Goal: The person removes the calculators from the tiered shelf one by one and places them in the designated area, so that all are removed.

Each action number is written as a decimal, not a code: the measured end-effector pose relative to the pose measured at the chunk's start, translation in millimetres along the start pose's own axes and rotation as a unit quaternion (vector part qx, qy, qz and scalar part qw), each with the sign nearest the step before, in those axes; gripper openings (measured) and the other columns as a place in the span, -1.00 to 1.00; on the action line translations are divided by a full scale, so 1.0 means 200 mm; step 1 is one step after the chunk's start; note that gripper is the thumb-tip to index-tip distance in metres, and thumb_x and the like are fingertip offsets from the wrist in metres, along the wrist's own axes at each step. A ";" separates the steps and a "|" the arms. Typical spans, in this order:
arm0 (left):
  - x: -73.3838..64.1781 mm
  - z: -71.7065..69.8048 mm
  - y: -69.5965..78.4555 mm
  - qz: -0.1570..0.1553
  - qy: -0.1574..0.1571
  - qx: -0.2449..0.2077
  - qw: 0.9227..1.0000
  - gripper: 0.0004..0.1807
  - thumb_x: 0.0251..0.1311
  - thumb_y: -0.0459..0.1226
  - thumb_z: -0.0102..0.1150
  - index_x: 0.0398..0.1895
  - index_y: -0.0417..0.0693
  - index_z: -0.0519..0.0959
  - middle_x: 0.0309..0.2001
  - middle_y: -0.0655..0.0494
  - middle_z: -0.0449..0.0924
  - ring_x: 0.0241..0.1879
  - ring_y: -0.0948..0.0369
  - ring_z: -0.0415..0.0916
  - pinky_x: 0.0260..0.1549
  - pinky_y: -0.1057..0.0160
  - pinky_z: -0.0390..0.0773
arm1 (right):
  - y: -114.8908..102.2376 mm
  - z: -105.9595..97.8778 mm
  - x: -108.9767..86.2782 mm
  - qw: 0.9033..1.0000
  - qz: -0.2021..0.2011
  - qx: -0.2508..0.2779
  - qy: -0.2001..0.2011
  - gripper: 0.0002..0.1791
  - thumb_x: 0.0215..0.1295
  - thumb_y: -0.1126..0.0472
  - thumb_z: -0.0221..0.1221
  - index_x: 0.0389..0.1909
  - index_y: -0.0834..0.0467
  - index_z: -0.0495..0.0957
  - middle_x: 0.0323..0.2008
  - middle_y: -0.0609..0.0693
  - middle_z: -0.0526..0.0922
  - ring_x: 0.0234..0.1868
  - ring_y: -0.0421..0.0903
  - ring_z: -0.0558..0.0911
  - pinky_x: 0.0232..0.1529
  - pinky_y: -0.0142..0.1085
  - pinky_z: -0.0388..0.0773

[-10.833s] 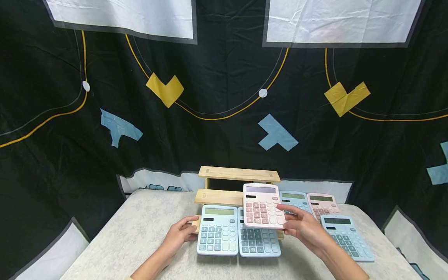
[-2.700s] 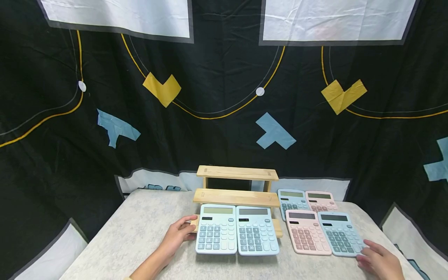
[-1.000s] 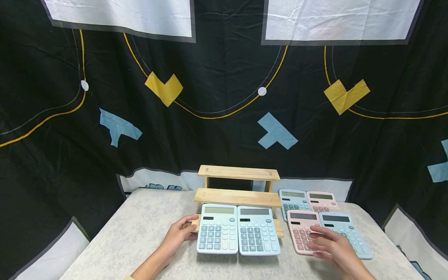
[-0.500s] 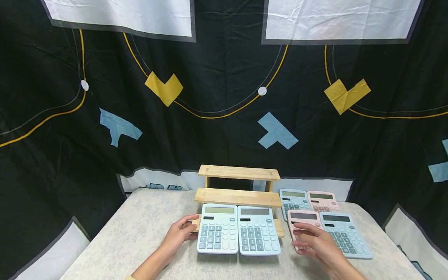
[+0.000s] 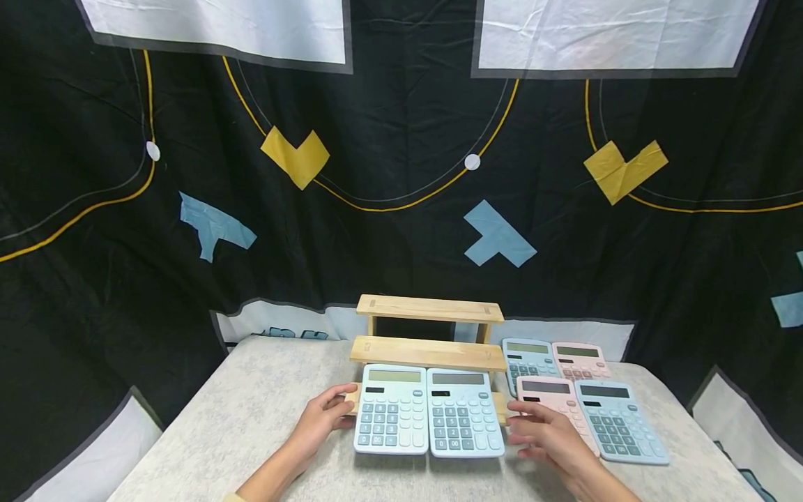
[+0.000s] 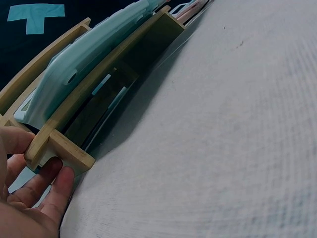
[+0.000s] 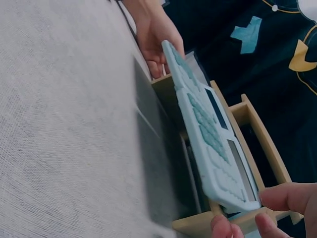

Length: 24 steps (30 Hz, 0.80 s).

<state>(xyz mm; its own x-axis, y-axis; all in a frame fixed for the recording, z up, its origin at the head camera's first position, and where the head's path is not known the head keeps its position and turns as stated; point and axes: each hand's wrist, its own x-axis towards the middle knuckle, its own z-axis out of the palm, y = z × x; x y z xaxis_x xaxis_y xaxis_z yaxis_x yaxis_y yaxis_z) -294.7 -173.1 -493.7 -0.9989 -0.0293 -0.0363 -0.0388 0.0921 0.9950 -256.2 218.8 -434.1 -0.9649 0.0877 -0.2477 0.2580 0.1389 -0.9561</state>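
My left hand grips the left end of the lowest step of a tiered wooden stand; the left wrist view shows fingers at the step's end. Two light-blue calculators lean side by side on that step: the left calculator and the right calculator. My right hand hovers just right of the right calculator, fingers apart and slightly bent. In the right wrist view its fingertips lie close by the calculator's corner; whether they touch cannot be told. Nothing is held in it.
Right of the stand lie a pink calculator, partly behind my right hand, and a blue calculator. Behind them are another blue calculator and a pink one. A black cloth hangs behind the pale table.
Earlier my right hand held a pink calculator before the stand; that calculator lies on the table at right. Over the last second the hand moved left, towards the stand. My left hand stayed put.
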 end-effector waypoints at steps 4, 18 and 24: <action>0.00 0.00 0.01 0.000 0.003 0.000 1.000 -0.60 0.39 -0.31 0.13 0.27 -0.19 0.51 0.07 -0.11 0.55 -0.06 0.16 0.59 -0.06 0.02 0.73 | 0.02 0.02 0.01 1.000 0.001 -0.005 -0.002 -0.46 0.19 0.32 0.29 0.23 0.28 0.51 -0.05 0.16 0.66 -0.27 0.01 0.71 -0.28 -0.14 0.71; -0.01 0.00 0.02 0.002 -0.002 0.004 1.000 -0.57 0.38 -0.27 0.15 0.28 -0.18 0.51 0.01 -0.08 0.57 -0.07 0.18 0.60 -0.06 0.08 0.73 | 0.06 0.06 -0.01 0.997 -0.023 -0.002 -0.067 -0.27 0.07 0.36 0.31 0.34 0.30 0.40 0.00 0.17 0.67 -0.22 -0.01 0.67 -0.21 -0.11 0.72; -0.01 0.00 0.01 0.000 0.005 0.001 1.000 -0.59 0.39 -0.31 0.14 0.27 -0.19 0.51 -0.03 -0.08 0.58 -0.08 0.14 0.61 -0.06 0.03 0.73 | 0.09 0.07 -0.01 0.992 -0.044 0.014 -0.117 -0.23 0.06 0.43 0.24 0.39 0.34 0.32 0.06 0.21 0.61 -0.21 -0.04 0.65 -0.20 -0.13 0.72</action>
<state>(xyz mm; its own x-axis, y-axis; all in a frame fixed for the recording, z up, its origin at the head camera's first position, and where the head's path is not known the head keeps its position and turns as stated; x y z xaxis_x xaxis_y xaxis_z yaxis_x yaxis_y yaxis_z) -293.3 -172.5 -492.6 -0.9986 -0.0389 -0.0348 -0.0383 0.0933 0.9949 -249.9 207.3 -452.2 -0.9696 -0.1550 -0.1895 0.1739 0.1087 -0.9787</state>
